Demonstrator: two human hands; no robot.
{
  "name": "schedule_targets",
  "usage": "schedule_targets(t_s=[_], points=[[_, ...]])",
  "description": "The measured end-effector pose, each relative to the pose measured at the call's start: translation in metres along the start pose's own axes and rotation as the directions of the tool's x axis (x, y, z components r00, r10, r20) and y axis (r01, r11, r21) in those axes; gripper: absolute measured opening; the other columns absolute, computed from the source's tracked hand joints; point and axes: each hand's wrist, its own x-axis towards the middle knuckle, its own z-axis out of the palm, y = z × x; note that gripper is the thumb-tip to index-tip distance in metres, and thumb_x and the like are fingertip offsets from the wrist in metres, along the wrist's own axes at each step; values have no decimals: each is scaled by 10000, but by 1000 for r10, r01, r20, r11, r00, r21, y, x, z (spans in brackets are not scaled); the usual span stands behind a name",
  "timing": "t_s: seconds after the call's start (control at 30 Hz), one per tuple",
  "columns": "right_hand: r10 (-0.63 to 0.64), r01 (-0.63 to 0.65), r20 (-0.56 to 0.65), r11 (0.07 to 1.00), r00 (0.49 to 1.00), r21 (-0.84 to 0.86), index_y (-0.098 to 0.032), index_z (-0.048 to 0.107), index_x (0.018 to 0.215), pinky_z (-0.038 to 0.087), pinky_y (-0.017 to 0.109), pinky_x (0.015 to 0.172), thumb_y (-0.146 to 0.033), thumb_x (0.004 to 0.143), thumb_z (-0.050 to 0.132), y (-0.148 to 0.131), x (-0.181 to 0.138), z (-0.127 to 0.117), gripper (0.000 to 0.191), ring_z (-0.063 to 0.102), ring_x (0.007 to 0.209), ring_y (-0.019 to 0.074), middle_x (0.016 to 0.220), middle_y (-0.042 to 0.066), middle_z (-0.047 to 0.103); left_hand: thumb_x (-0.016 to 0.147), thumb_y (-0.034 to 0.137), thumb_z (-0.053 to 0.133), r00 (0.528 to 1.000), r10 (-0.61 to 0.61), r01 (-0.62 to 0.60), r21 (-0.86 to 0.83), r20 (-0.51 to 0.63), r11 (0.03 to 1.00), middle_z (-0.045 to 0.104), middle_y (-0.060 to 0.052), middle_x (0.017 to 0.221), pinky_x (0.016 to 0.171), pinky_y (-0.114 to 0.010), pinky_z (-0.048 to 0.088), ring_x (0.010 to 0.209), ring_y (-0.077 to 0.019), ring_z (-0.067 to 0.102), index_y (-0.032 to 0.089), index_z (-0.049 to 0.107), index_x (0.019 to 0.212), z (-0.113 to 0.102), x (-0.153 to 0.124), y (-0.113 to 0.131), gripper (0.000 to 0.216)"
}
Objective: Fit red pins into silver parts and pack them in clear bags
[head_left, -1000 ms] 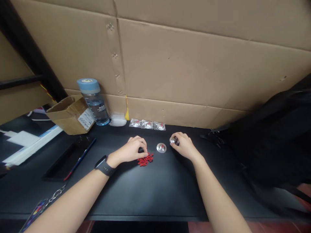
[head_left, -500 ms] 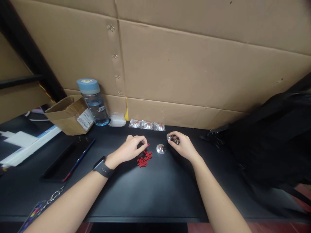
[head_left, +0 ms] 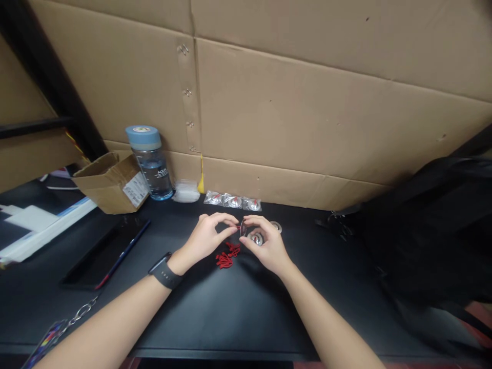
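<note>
The right hand [head_left: 271,249] holds a metal disc [head_left: 243,229] on edge, its grip pinching the rim between thumb and fingers. The left hand [head_left: 207,234] pinches a red cord [head_left: 238,227] just beside it; whether the cord passes through, I cannot tell. A pile of red cords [head_left: 226,259] lies on the desk [head_left: 230,312], near a second disc [head_left: 255,239], and three wrapped discs [head_left: 233,201] sit along the cardboard wall [head_left: 277,128].
</note>
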Motion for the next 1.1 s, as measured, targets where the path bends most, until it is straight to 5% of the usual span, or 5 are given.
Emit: schedule_targets(t_s=[0.13, 0.37, 0.73, 1.1], points=[[25, -24, -30, 999, 999, 41, -251, 666, 1140, 593, 375, 867, -320, 837, 772, 1, -2, 9, 329, 658, 1157, 258, 1279, 98, 668, 941, 285, 637, 1000, 16, -17, -22, -21, 1000, 762, -5, 1046, 924, -393, 438, 1014, -222, 711, 276, 611, 1128, 4, -3, 6, 189], [76, -66, -62, 986, 995, 152, -257, 637, 1166, 586, 373, 882, -300, 846, 772, -1, -5, 15, 349, 676, 1146, 246, 1300, 88, 672, 984, 202, 548, 990, 138, -126, 239, -35, 963, 735, 1, 1100, 881, -373, 296, 1045, -196, 669, 263, 576, 1114, 4, -8, 12, 146], [153, -130, -56, 945, 987, 300, -245, 586, 1024, 564, 371, 878, -279, 827, 795, -2, -5, 19, 289, 689, 1105, 238, 1300, 101, 685, 961, 136, 517, 968, 242, -205, 363, -60, 909, 722, -34, 1065, 845, -368, 275, 1054, -208, 635, 217, 538, 1051, 5, -10, 15, 123], [319, -247, -36, 796, 947, 553, -234, 552, 916, 566, 370, 907, -311, 774, 846, 1, -4, 32, 336, 717, 980, 203, 1179, 70, 732, 945, 75, 523, 937, 343, -275, 459, -70, 845, 739, -45, 1037, 815, -388, 266, 1081, -215, 635, 199, 572, 1001, 8, -9, 19, 145]])
